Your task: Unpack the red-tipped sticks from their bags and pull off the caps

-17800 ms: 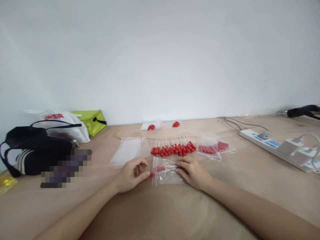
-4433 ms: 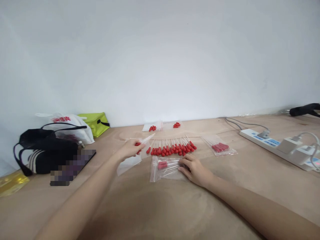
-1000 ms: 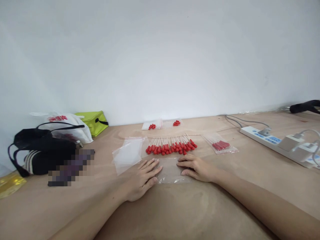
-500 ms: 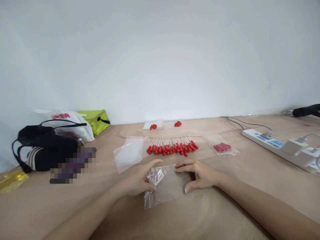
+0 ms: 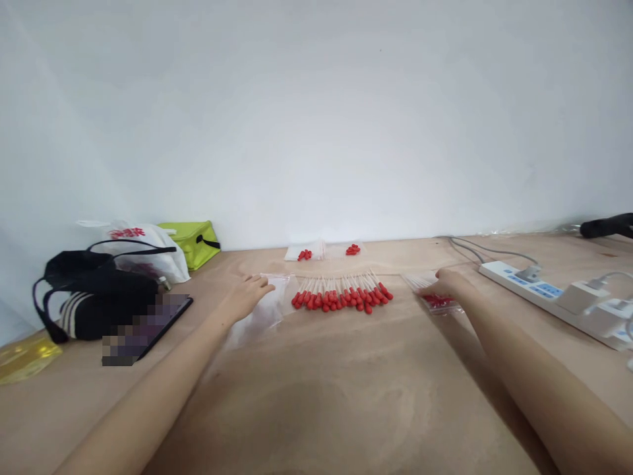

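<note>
My left hand (image 5: 248, 295) reaches forward with its fingers stretched out, the tips lying on a stack of empty clear zip bags (image 5: 267, 311). My right hand (image 5: 448, 282) reaches to the right and rests curled over a pile of filled zip bags (image 5: 438, 301) that hold red-capped droppers; its fingers seem closed on the top bag. Between the two hands lies a row of loose droppers with red caps (image 5: 342, 297). The bare wooden table (image 5: 336, 396) lies in front of me.
Two small bags of red caps (image 5: 306, 253) (image 5: 352, 249) sit by the wall. Black bags (image 5: 89, 290), a white plastic bag (image 5: 143, 254) and a green pouch (image 5: 192, 237) stand at the left. A white power strip (image 5: 544, 290) with plugs runs along the right.
The filled bag that both hands held in front of me has gone to the pile at the right with my right hand. My left hand has moved out to the empty bags.
</note>
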Demonstrator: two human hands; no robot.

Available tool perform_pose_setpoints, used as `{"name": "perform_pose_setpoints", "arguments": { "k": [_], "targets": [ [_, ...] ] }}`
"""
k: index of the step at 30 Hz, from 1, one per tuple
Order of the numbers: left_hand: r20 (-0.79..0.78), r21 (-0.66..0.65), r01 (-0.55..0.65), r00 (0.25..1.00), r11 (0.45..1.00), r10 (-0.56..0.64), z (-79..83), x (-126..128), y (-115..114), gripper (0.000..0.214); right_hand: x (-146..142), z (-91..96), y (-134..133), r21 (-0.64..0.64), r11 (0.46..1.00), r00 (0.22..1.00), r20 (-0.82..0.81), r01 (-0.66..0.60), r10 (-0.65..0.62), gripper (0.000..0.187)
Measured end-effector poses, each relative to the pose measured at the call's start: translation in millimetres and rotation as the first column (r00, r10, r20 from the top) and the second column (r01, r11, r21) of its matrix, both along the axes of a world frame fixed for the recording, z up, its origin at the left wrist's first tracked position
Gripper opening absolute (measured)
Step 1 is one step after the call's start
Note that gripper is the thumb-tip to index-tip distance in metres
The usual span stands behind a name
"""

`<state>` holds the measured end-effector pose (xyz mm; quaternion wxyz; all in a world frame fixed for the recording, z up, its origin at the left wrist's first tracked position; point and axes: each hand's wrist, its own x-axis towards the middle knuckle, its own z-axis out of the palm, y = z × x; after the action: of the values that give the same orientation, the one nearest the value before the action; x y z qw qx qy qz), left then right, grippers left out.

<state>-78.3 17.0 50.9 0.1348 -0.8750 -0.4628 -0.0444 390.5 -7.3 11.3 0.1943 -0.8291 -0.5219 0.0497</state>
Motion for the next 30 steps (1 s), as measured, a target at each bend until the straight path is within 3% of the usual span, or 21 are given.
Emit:
{"name": "perform_pose_setpoints", "arguments": {
  "k": [2,4,6,8,11,14,17,19,22,25,28,30],
  "targets": [
    [0.112,0.13,-0.096,0.99,0.987,0.082,-8.4,7.9,-3.4,0.044,1.7,-2.9,-0.3,-0.117,0.992,0.999,0.002,0.05,-0.05,0.063],
    [0.248,0.173,-0.26,0.945,0.95,0.213,-17.2,12.6,-11.2,0.041,1.6,-2.6,-0.7,-0.209,0.975,0.997,-0.002,0.074,-0.076,0.065],
    [0.282,0.06,-0.361,0.9,0.931,0.331,-26.5,15.2,-21.9,0.046,1.0,0.0,-1.2,-0.253,0.966,0.998,-0.027,0.051,-0.06,0.057],
    [0.198,-0.104,-0.364,0.904,0.926,0.378,-34.6,16.8,-32.8,0.055,0.8,3.3,-2.5,-0.272,0.962,0.997,-0.066,0.014,-0.033,0.045],
    [0.072,-0.289,-0.319,0.933,0.903,0.353,-39.9,16.7,-42.7,0.059,2.3,8.1,-5.1,-0.183,0.983,0.988,-0.151,-0.01,-0.019,0.036],
    [0.038,-0.361,-0.257,0.956,0.897,0.289,-38.6,11.5,-40.6,0.061,2.5,16.8,-6.6,-0.011,1.0,0.968,-0.25,-0.016,0.013,0.032],
    [0.062,-0.352,-0.198,0.97,0.915,0.234,-37.9,2.3,-32.3,0.058,-11.0,33.8,-9.3,0.222,0.967,0.859,-0.464,-0.122,0.214,0.038],
    [0.118,-0.292,-0.164,0.971,0.942,0.206,-37.8,-3.2,-28.7,0.053,-34.1,46.3,-15.4,0.398,0.878,0.675,-0.573,-0.267,0.465,0.048],
    [0.315,-0.06,-0.116,0.94,0.991,0.129,-32.9,-3.5,-33.6,0.045,-88.0,55.3,-33.3,0.407,0.743,0.499,-0.558,-0.532,0.663,0.057],
    [0.533,0.159,-0.035,0.844,0.987,-0.055,-23.5,12.9,-54.4,0.039,-145.3,46.3,-55.7,0.272,0.453,0.304,-0.45,-0.849,0.84,0.052],
    [0.568,0.136,0.205,0.785,0.969,-0.246,-20.1,42.3,-84.8,0.033,-182.4,26.2,-71.3,0.231,0.279,0.194,-0.332,-0.932,0.923,0.052],
    [0.538,0.014,0.403,0.768,0.915,-0.347,-22.7,61.1,-103.0,0.033,-191.0,11.9,-75.6,0.316,0.254,0.215,-0.153,-0.914,0.965,0.053]
  ]
}}
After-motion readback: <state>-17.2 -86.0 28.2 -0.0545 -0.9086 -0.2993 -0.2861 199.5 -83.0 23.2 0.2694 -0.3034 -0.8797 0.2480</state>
